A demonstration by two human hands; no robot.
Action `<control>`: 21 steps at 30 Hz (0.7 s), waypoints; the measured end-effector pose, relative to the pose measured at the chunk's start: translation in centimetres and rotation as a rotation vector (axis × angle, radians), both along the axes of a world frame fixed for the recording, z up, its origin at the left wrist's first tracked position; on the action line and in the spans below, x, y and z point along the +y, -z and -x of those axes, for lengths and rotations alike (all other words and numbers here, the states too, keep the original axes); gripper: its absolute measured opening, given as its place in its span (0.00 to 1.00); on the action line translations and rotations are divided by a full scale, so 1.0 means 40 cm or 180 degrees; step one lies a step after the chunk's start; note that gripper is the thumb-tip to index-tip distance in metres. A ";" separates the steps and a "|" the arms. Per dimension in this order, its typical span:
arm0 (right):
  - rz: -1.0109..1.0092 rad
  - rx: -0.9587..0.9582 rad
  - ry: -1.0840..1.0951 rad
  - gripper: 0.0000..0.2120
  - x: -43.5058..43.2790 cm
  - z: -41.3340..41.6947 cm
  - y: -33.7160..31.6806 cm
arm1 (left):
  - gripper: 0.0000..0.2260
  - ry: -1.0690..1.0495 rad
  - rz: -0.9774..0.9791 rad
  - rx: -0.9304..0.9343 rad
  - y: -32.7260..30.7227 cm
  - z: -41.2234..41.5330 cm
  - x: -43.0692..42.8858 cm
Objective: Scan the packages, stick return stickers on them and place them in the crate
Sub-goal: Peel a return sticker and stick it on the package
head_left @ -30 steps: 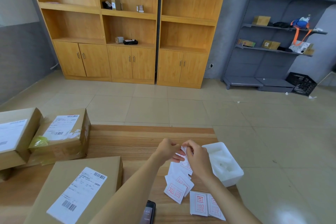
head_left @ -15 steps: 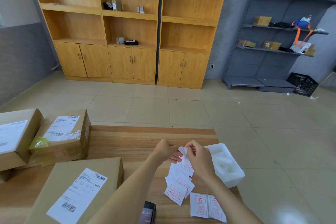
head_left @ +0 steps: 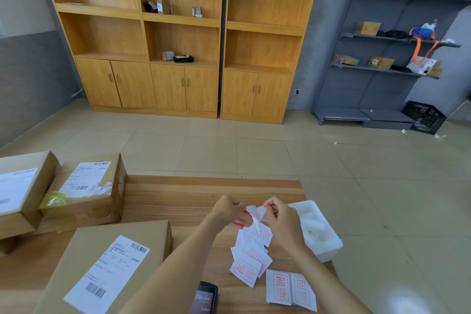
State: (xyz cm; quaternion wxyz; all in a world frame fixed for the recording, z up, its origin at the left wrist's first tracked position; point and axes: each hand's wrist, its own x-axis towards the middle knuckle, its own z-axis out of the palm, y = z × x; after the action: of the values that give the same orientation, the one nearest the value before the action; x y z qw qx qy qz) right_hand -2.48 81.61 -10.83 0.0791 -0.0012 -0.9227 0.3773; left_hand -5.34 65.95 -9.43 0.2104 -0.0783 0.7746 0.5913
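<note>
Above the wooden table (head_left: 193, 194) my left hand (head_left: 230, 213) and my right hand (head_left: 281, 219) both pinch one white return sticker (head_left: 256, 216), which is partly peeled from its backing. More return stickers (head_left: 252, 260) with red print lie loose on the table under my hands. Three cardboard packages bear shipping labels: one near me (head_left: 107, 267), a taped one (head_left: 86, 194) behind it, and one (head_left: 20, 191) at the left edge. A black crate (head_left: 424, 117) stands on the floor at the far right.
A white foam tray (head_left: 318, 232) sits at the table's right edge, beside my right hand. A black phone-like scanner (head_left: 205, 298) lies at the table's near edge. Wooden cabinets (head_left: 183, 33) and a grey metal shelf (head_left: 387, 58) line the far wall across tiled floor.
The sticker has peeled further from its backing between my fingers, and my hands have drawn slightly apart. The packages and loose stickers have not moved.
</note>
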 end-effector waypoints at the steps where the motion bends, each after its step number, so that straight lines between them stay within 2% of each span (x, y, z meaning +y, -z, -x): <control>1: -0.0009 0.0009 0.0004 0.08 0.001 0.000 0.001 | 0.11 -0.0009 -0.0009 -0.0014 0.002 0.000 -0.003; 21: -0.0184 -0.0029 0.0039 0.08 0.020 -0.002 0.005 | 0.12 -0.0061 0.0018 -0.0150 0.018 -0.002 -0.050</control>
State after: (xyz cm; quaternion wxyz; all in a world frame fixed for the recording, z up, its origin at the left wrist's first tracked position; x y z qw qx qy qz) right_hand -2.40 82.40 -11.03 0.0772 -0.0064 -0.9336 0.3500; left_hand -5.28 63.96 -10.15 0.2227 -0.1003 0.7703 0.5891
